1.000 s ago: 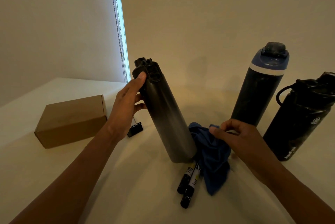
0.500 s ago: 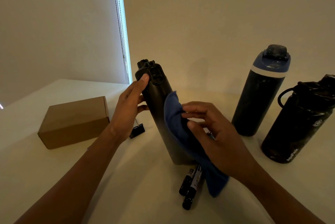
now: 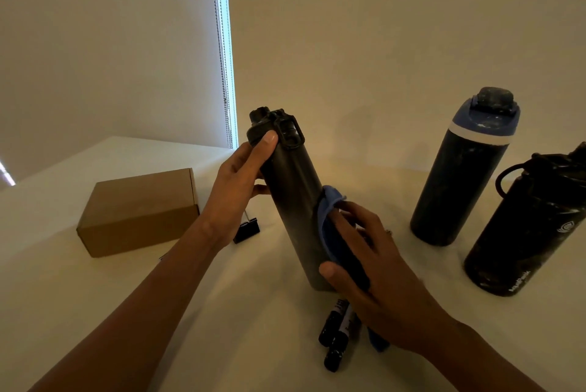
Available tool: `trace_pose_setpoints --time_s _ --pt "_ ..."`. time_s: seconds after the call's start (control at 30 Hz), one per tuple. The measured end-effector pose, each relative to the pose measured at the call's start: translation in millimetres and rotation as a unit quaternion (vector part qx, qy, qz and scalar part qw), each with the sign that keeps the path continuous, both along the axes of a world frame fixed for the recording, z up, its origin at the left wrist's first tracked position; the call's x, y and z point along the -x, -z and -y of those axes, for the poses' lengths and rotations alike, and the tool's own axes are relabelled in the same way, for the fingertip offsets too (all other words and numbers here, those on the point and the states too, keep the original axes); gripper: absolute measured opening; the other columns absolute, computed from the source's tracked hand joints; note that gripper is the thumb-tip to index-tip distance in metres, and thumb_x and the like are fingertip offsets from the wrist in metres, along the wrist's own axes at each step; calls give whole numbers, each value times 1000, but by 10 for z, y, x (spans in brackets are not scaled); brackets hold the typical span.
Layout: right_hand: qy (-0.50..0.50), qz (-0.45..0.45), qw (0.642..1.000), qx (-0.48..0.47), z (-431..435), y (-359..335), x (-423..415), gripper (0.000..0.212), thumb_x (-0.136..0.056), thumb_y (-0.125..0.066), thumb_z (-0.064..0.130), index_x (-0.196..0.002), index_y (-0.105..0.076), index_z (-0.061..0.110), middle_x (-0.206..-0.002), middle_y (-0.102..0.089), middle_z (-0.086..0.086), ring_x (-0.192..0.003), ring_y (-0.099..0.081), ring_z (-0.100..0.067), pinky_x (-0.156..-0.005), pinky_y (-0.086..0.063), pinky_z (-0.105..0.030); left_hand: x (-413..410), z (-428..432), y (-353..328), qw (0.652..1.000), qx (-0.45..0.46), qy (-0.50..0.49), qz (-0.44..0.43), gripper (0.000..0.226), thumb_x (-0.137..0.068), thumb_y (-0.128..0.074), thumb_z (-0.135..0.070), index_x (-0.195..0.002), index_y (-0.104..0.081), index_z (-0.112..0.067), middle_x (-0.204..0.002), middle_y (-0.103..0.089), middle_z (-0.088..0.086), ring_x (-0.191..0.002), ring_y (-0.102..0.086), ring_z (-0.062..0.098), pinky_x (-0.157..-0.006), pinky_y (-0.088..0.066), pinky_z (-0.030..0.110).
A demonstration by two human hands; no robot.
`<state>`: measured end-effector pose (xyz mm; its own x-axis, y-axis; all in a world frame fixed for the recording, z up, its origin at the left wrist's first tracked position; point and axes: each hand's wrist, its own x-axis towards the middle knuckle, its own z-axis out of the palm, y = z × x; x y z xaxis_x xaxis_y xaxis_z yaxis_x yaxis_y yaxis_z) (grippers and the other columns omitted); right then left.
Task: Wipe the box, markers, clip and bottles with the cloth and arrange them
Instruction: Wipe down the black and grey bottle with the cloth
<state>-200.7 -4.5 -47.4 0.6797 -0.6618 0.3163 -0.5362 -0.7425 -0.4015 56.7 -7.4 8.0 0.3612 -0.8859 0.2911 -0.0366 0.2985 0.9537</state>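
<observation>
Pressing cloth (image 3: pixel 329 234) against the capped bottle (image 3: pixel 290 198), right hand (image 3: pixel 383 284); left hand (image 3: pixel 236 192) grips it.

Plain indoor room, white table (image 3: pixel 95 312), bare wall (image 3: pixel 380 27), corded window blind (image 3: pixel 111 43)

Head-worn camera looks forward and down, close over the table (image 3: pixel 95 296).

Beige walls (image 3: pixel 380 27) — bright window strip (image 3: pixel 226 43), white table (image 3: pixel 63 280).
</observation>
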Motion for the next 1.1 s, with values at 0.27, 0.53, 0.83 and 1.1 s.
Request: trace_pose_setpoints --time_s 0.27,0.53,0.83,1.1 --pt "23 113 993 -12 171 -136 -390 47 -93 -28 67 -135 -6 72 -154 9 37 -132 -21 12 -112 -30 -21 36 -50 -112 999 -13 23 38 39 -103 -43 -59 -128 -65 -39 -114 -76 -17 -110 -71 6 -77 -60 23" --pt "11 108 993 35 172 -277 -404 52 -95 -28 66 -142 -6 75 -153 5 36 -126 -29 12 -106 -39 -19 -3 -56 -164 998 6 27 61 40 -105 -49 -48 -133 -63 -23 -114 -77 0 -102 -73 18 -79 -63 32" --pt "8 147 986 79 306 -450 -435 50 -104 -30 56 -132 2 83 -157 -18 14 -119 -44 4 -88 -33 -1 37 -36 -152 995 6 21 95 56 -104 -38 -64 -133 -67 -27 -106 -75 -6 -98 -71 12 -80 -59 28" --pt "59 151 980 115 152 -451 -459 53 -106 -27 56 -153 -39 32 -152 -17 22 -106 -48 16 -91 -48 -8 156 -74 -146 993 62 9 96 48 -103 -43 -49 -133 -62 -17 -109 -75 -5 -105 -70 12 -79 -59 27"
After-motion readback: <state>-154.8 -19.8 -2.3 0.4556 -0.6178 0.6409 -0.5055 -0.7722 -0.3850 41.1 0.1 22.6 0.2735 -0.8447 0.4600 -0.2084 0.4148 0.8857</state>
